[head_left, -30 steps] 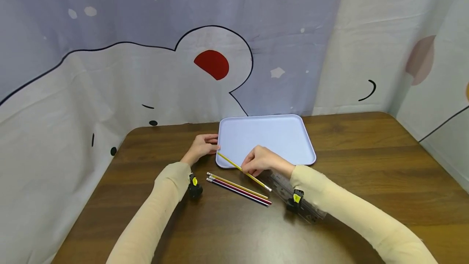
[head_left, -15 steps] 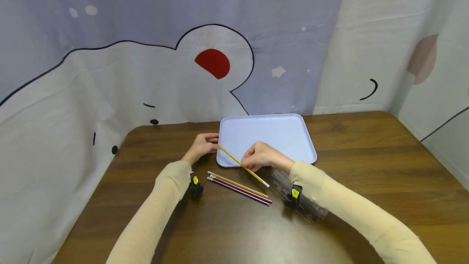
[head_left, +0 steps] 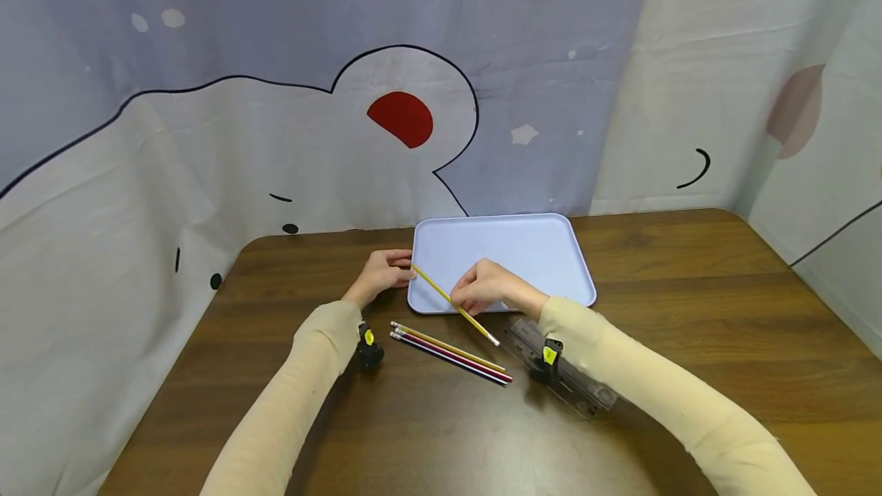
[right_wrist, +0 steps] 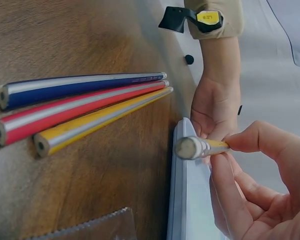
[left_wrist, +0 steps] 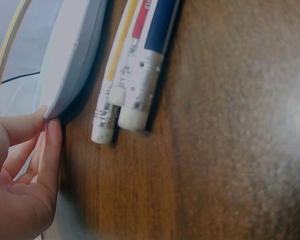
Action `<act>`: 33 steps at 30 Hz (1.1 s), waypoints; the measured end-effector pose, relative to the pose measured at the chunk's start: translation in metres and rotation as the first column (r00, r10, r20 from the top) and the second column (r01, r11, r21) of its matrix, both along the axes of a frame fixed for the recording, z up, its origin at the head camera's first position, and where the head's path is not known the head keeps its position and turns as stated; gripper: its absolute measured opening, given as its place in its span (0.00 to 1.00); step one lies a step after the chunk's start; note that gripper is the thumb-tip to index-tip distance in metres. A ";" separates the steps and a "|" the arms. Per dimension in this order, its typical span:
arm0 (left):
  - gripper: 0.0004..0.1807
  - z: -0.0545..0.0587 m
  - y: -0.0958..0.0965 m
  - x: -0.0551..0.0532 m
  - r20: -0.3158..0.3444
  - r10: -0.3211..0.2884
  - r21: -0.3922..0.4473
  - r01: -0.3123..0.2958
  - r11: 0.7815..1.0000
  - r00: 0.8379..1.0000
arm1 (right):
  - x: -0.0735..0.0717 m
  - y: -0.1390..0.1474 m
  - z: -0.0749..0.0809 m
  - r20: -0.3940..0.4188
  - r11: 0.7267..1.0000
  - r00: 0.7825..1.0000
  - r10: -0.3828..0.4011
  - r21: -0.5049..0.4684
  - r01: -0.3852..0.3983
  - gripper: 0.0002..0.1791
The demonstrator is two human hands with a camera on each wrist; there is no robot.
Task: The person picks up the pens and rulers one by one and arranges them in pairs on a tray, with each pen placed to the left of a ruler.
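My right hand (head_left: pixel 481 285) pinches a yellow pencil (head_left: pixel 475 322) between thumb and fingers over the tray's near left part. Its white eraser end (right_wrist: pixel 190 148) points toward me, and the far end reaches the tray's left rim. At that rim, my left hand (head_left: pixel 381 272) grips the edge of the pale lilac tray (head_left: pixel 524 251) with thumb and fingers, as the left wrist view shows. Three pencils lie side by side on the table in front of the tray: a yellow one (right_wrist: pixel 80 127), a red one (right_wrist: pixel 65 112) and a dark blue one (right_wrist: pixel 65 92).
A clear plastic sleeve (head_left: pixel 586 389) lies on the wooden table (head_left: pixel 689 289), partly under my right forearm. Behind the table's back edge hangs a printed curtain (head_left: pixel 524 83). A black wrist camera (head_left: pixel 370 354) sits on my left wrist, close to the pencils.
My right hand has moved slightly up and away from me with the yellow pencil. The pencil's far end has shifted farther back along the tray's left rim. My left hand stays at the rim.
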State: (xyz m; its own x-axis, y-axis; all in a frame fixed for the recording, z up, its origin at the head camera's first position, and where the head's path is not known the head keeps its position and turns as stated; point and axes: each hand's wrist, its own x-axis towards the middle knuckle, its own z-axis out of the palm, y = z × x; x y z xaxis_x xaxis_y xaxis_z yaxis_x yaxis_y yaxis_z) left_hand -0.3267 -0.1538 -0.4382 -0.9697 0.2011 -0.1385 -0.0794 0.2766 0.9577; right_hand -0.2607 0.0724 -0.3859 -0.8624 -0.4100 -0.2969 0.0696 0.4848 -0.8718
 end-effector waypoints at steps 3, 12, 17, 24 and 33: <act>0.29 0.007 0.004 0.004 0.031 0.026 -0.044 -0.024 0.999 0.999 | -0.003 -0.002 -0.001 0.005 1.000 1.000 -0.011 -0.002 0.011 0.13; 0.30 0.009 0.005 0.006 0.033 0.027 -0.043 -0.026 0.999 0.999 | -0.011 -0.007 -0.006 0.030 0.999 0.999 -0.040 -0.035 0.041 0.14; 0.28 0.007 0.005 0.007 0.007 0.037 -0.062 -0.036 0.997 0.999 | -0.017 -0.007 -0.009 0.027 0.997 1.000 -0.008 -0.070 0.010 0.12; 0.26 0.006 0.006 0.008 -0.008 0.037 -0.071 -0.038 0.997 0.999 | -0.020 -0.010 -0.007 0.091 0.994 0.994 -0.054 -0.093 0.063 0.15; 0.27 0.008 0.008 0.012 -0.003 0.041 -0.061 -0.042 0.997 0.999 | -0.023 -0.015 -0.006 0.140 0.987 0.986 -0.093 -0.117 0.110 0.17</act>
State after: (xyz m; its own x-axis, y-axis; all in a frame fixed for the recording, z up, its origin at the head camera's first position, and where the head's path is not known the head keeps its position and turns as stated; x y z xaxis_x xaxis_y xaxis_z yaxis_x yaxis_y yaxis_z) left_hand -0.3150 -0.1456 -0.4298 -0.9773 0.1519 -0.1474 -0.0902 0.3308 0.9394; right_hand -0.2836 0.0570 -0.3918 -0.8574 -0.3633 -0.3645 0.2327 0.3580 -0.9043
